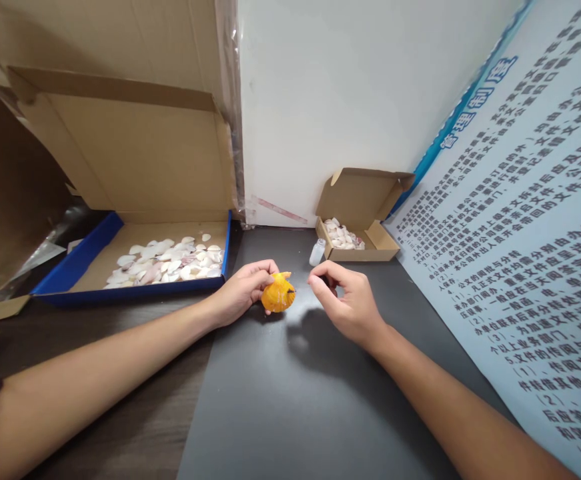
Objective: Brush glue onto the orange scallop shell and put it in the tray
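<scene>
An orange-yellow ribbed shell (pixel 278 295) with a small dark mark and whitish patches is pinched in my left hand (pixel 246 291), above the dark grey mat. To its right, my right hand (pixel 349 300) is closed, thumb and index fingertips pressed together; anything between them is too small to make out. The right hand does not touch the shell. Just beyond the right hand, a small translucent white bottle (pixel 317 252) stands on the mat.
A blue-edged cardboard box (pixel 130 288) at the left holds several pale shells (pixel 167 260). A smaller open cardboard box (pixel 365 254) at the back right contains more shells (pixel 341 236). A printed poster (pixel 525 220) borders the mat (pixel 270 413) on the right.
</scene>
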The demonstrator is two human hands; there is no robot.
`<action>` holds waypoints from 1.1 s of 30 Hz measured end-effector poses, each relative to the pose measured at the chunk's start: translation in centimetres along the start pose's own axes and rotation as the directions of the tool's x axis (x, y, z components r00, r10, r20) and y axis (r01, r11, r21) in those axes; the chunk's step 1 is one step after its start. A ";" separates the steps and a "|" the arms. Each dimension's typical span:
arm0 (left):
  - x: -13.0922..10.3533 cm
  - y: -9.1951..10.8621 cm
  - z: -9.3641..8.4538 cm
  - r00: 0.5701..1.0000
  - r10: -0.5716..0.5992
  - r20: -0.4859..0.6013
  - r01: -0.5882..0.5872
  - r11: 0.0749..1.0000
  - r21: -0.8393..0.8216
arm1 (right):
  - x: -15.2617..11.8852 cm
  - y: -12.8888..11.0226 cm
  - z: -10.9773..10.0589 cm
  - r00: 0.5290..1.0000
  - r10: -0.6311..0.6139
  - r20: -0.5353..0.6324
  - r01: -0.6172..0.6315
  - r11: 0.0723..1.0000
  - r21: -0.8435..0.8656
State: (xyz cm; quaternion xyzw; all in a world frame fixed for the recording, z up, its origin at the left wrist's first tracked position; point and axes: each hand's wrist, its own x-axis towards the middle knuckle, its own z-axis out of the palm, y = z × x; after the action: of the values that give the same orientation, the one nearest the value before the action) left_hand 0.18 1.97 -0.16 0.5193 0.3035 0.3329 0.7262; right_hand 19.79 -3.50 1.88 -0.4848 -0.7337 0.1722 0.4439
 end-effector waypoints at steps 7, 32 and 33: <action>0.0 0.0 0.0 1.000 -0.004 -0.006 0.004 1.000 0.002 | 0.1 -0.1 -0.1 1.000 -0.004 0.014 0.004 1.000 -0.020; 0.0 -0.1 0.0 1.000 -0.005 -0.010 0.005 1.000 0.002 | 0.0 -0.1 -0.1 0.998 -0.061 -0.020 0.061 0.998 0.027; 0.0 -0.1 0.0 1.000 -0.005 -0.011 0.005 1.000 0.003 | 0.1 -0.1 -0.1 0.998 -0.064 -0.007 0.064 0.998 0.014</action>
State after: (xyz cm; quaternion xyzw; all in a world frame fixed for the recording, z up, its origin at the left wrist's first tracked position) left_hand 0.21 1.97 -0.27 0.5178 0.3093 0.3334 0.7246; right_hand 19.82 -3.51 2.06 -0.4584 -0.7463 0.1613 0.4549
